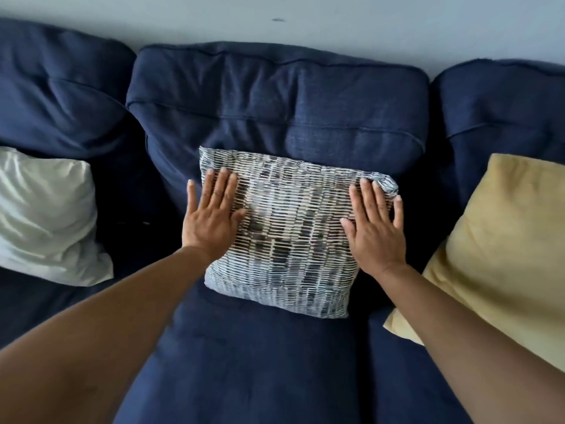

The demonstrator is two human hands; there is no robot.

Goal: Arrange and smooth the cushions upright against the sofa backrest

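A grey and white patterned cushion leans upright against the middle navy backrest of the sofa. My left hand lies flat on the cushion's left edge, fingers spread. On its right side my right hand presses flat too, fingertips near the top right corner. Neither hand grips anything. A pale white cushion leans at the left seat, and a yellow cushion leans at the right seat.
The navy seat cushion stretches toward me below the patterned cushion. Behind the backrests runs a light grey wall with a small dark mark.
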